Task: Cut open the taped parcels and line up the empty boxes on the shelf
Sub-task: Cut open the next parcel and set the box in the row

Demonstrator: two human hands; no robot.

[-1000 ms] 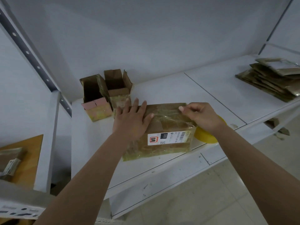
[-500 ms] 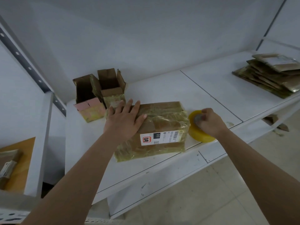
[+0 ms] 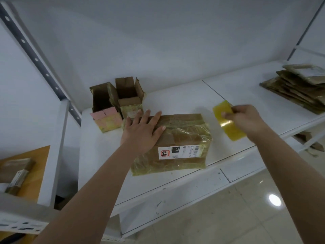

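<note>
Change: since half a second ago the right hand (image 3: 246,120) has lifted the yellow tape roll (image 3: 226,120) off the shelf (image 3: 184,95); it hangs to the right of the parcel (image 3: 177,143), apart from it.
Right hand: fingers clamped on the roll's upper edge.
Left hand: left hand (image 3: 142,132) lies flat on the parcel's top left corner, fingers straight and spread.
Parcel position: at the shelf's front edge, label facing forward, fully wrapped in glossy tape.
Opened boxes: two empty boxes (image 3: 116,104) stand just behind the parcel's left end.
Handling judgement: stiff cardboard, probably light; tape film looks slippery, so press flat from above and grip by the corners.
Cutter: none visible.
Progress: parcel still sealed.
</note>
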